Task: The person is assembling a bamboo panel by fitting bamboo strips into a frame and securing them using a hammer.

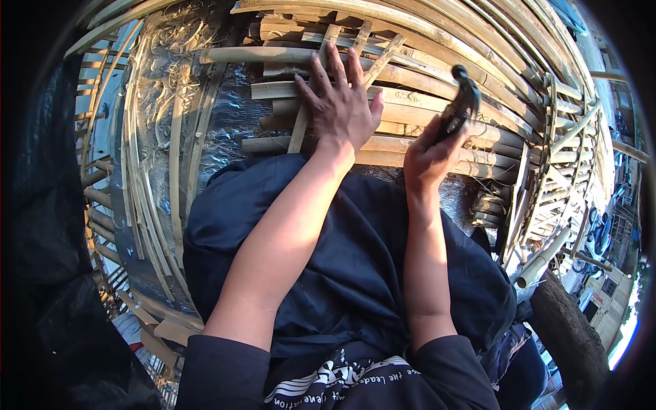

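From my remote seat, the head view shows the left hand palm down, fingers spread wide, on the bamboo slats — these lie just beyond the dark-clothed lap. The right hand grips a blurred, dark hammer-like tool — over those slats.

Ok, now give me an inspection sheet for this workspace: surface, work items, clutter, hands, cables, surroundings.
Surface: dark, glossy, wrinkled sheet showing beside the slats.
Work items: bamboo slats lying roughly side by side, with short crossing strips over some.
Clutter: curled shavings and long loose strips at the left.
Hands: left hand open, fingers spread over the slats; right hand closed around a dark tool, possibly a hammer, blurred.
Cables: nothing seen near the hands.
Surroundings: rough log at lower right; sunlight from outside.
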Motion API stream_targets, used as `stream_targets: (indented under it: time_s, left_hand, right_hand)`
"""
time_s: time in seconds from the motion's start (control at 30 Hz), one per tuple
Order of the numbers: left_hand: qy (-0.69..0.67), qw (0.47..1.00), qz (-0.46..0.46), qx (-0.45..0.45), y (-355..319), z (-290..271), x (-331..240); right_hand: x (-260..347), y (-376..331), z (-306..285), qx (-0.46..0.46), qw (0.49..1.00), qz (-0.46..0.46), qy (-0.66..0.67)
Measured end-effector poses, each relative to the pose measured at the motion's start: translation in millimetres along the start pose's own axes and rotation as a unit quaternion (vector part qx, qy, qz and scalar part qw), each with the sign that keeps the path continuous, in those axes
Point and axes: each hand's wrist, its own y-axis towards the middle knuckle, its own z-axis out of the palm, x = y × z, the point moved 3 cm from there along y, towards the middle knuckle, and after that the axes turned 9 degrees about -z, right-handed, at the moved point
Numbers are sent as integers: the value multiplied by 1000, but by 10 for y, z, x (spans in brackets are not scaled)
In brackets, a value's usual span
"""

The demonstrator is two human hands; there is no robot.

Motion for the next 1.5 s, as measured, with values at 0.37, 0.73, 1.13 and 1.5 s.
stream_targets:
  time_s: [0.37, 0.73, 1.13, 1.5]
  left_hand:
    - [15, 1000, -2, 11, -9, 1, 110]
    - [-23, 1000, 10, -3, 54, 16, -25]
    - [3, 1000, 5, 2, -8, 38, 51]
    - [-24, 999, 21, -20, 92, 39, 17]
  right_hand:
    - [50, 99, 51, 146, 988, 56, -6]
    - [-97, -42, 1, -106, 983, 48, 141]
    - [107, 149, -40, 162, 986, 36, 2]
    - [9, 168, -133, -68, 988, -5, 138]
